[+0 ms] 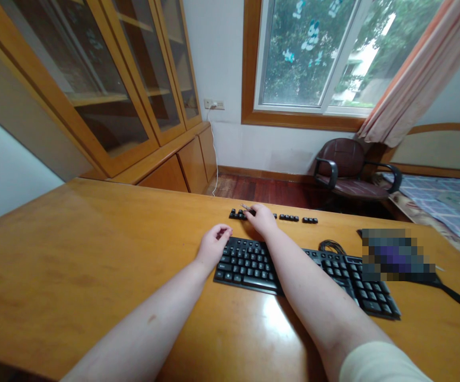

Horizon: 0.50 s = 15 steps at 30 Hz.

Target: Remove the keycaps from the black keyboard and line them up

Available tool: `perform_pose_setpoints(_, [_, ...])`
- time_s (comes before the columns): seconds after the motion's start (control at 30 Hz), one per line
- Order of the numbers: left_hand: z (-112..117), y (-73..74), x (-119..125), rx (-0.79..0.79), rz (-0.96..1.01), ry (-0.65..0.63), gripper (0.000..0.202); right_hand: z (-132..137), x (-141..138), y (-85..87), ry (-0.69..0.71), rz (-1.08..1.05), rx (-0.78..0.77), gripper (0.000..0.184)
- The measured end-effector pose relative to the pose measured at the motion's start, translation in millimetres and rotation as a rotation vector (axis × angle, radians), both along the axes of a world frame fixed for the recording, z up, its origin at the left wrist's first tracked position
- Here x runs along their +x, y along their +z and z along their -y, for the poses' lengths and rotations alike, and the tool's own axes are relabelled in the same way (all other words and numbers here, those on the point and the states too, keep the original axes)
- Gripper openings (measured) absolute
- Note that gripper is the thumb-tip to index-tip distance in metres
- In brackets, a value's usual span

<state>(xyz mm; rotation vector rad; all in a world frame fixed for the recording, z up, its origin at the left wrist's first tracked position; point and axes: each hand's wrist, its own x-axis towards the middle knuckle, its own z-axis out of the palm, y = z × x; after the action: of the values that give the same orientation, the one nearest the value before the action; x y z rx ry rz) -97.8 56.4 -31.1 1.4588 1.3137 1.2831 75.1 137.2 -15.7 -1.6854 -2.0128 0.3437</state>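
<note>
- Nearest the camera, the left forearm (142, 318) comes in left of the keyboard (249, 262), while the right forearm (313, 270) crosses above the keyboard's middle and hides part of its keys; a pale sleeve (381, 366) covers the upper part of that arm.
- Table (94, 260) spreads broadly to the left of the keyboard, with a narrower strip in front of it.
- Left hand (215, 244) sits at the keyboard's far left corner, fingers curled and tips drawn in close; whether they pinch anything, I cannot tell.
- Keyboard lies with its long axis running left to right, its right end slanting nearer the camera.
- Loose keys (289, 218) stand beyond the keyboard in a broken line, roughly along the table's far edge; the leftmost group is partly doubled, with small keys behind.
- Right hand (259, 217) is over the left part of that line, beyond the keyboard, hiding some of it. Its thumb and fingers are together and seem to pinch a thin piece (245, 207) that points away to the left. Of the two hands, this one is nearer the loose keys.
- Far edge of the table runs just behind the loose keys, so room past them is scant; more lies between them and the keyboard.
- Cable (332, 245) lies coiled just behind the keyboard's right half.
- Dark item (392, 257), its surface pixelated, rests to the right of the coil, behind the keyboard's right end.
</note>
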Motion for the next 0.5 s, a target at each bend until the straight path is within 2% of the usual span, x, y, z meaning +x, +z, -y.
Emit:
perform_pose_setpoints(0.07, [6.7,5.0,3.2,0.126,-0.219,-0.05,0.018,4.0,2.3,14.8,0.034,-0.121,0.122,0.026])
perform_pose_setpoints(0.13, [13.4,10.0,7.4,0.218,-0.411,-0.152,0.018,11.8,5.6,33.5,0.074,-0.242,0.235,0.03])
perform_pose_setpoints(0.2, [18.3,14.0,12.0,0.264,-0.553,-0.238,0.024,24.7,9.9,49.8,0.096,-0.314,0.263,0.032])
perform_pose_setpoints(0.27, [20.5,16.2,16.7,0.258,-0.654,-0.277,0.032,41.8,15.3,56.7,0.111,-0.377,0.237,0.031])
perform_pose_setpoints(0.33, [19.6,16.6,20.7,0.217,-0.722,-0.297,0.043,60.0,21.0,51.4,0.137,-0.421,0.161,0.027])
perform_pose_setpoints(0.43, [14.4,15.7,24.9,0.152,-0.76,-0.336,0.061,80.9,27.5,29.2,0.097,-0.449,0.019,0.025])
perform_pose_setpoints(0.5, [10.5,14.8,26.4,0.141,-0.757,-0.361,0.062,87.4,29.2,15.1,0.079,-0.474,-0.041,0.025])
